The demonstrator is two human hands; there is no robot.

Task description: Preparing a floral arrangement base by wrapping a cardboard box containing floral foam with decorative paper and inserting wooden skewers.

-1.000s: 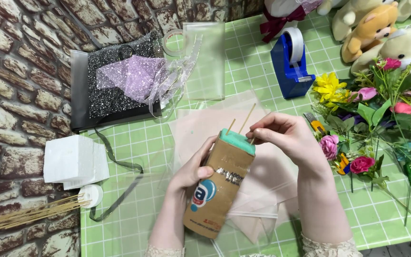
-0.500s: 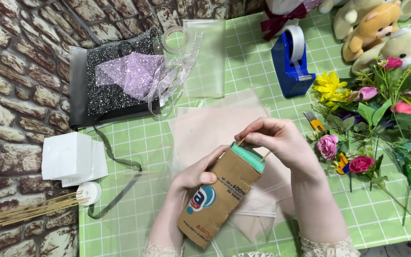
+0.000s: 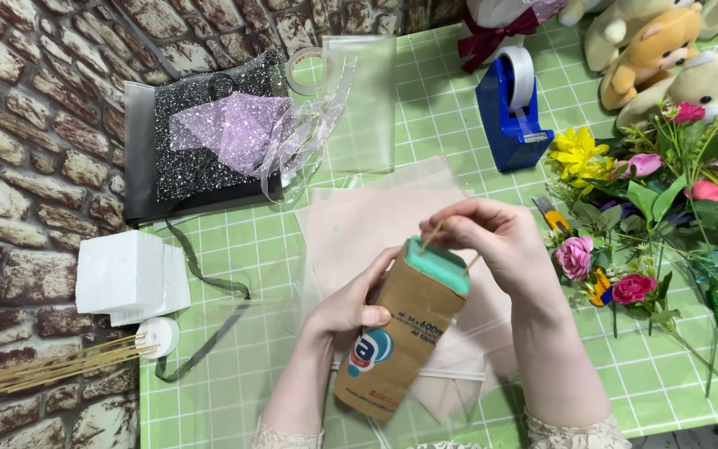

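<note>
Our right hand (image 3: 500,241) has its fingers (image 3: 459,226) pinched shut on 1 thin wooden stick (image 3: 431,235). The stick tip touches the green foam (image 3: 438,264) right below those fingers. The stick leans, its top pointing to the far right. Our left hand (image 3: 351,303) wraps its fingers around the brown carton (image 3: 396,337), which holds the foam in its top. The carton tilts too, its long side running from the near left up to the far right. Our right hand is nearer the foam. More sticks (image 3: 60,366) lie far off to the left, by the white foam blocks (image 3: 130,274). Flowers (image 3: 633,216) sit to the right on the green mat (image 3: 442,100).
</note>
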